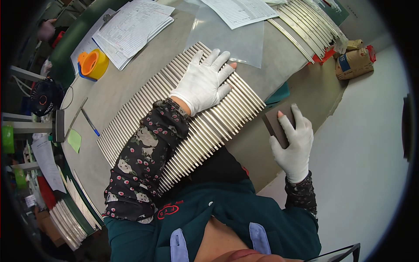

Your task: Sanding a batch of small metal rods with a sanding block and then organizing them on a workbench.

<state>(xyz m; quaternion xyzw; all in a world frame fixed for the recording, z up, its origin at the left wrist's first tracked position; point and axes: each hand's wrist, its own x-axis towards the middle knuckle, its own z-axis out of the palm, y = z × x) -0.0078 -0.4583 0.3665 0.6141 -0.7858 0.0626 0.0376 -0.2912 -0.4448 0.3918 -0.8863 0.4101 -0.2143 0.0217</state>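
Note:
A wide row of thin silvery metal rods (144, 105) lies side by side across the table, its near end reaching over the edge toward my body. My left hand (203, 83), in a white glove with a couple of bare fingertips, rests flat on top of the rods with fingers spread. Off the table's right side, my right hand (294, 148), also in a white glove, grips a dark flat rectangular block (275, 126). The block is apart from the rods, close to their right-hand ends. Patterned dark sleeves cover both forearms.
Papers on a clipboard (131, 28), an orange-yellow tape ring (95, 64) and a pen (91, 122) lie on the left. A clear plastic sheet (227, 35) is beyond the rods. More rods (305, 24) lie at the far right, near a brown bag (355, 63). A small fan (45, 97) stands left.

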